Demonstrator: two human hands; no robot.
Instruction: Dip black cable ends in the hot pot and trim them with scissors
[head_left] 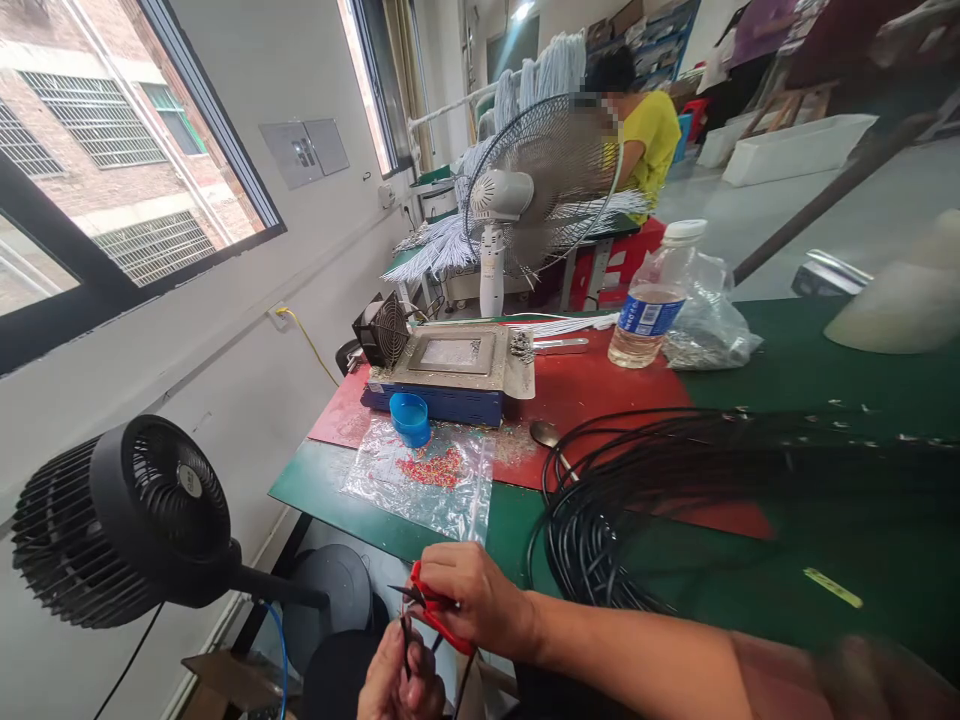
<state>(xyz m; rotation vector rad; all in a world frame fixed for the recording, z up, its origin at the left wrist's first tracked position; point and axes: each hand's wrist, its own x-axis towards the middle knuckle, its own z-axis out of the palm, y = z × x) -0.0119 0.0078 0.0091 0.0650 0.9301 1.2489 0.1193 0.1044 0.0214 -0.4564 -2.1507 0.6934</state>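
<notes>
My right hand (480,592) is wrapped round a pair of red-handled scissors (444,622), whose dark blades point left. Just below and to the left, my left hand (394,672) pinches a black cable (407,645) upright, its thin end sticking up close to the blades. Whether the blades touch the cable, I cannot tell. A large coil of black cables (592,535) lies on the table to the right of my hands, its far ends blurred. Beyond my hands, a clear plastic bag (375,475) bears a heap of small red and yellow bits (435,468).
A blue cup (409,420) stands before a blue-based heating unit (435,402) with a small fan. A spoon (544,433), a bottle (649,310) and a bag (709,325) are on the table (757,595). A black fan (161,510) stands left; a person in yellow (651,140) sits behind.
</notes>
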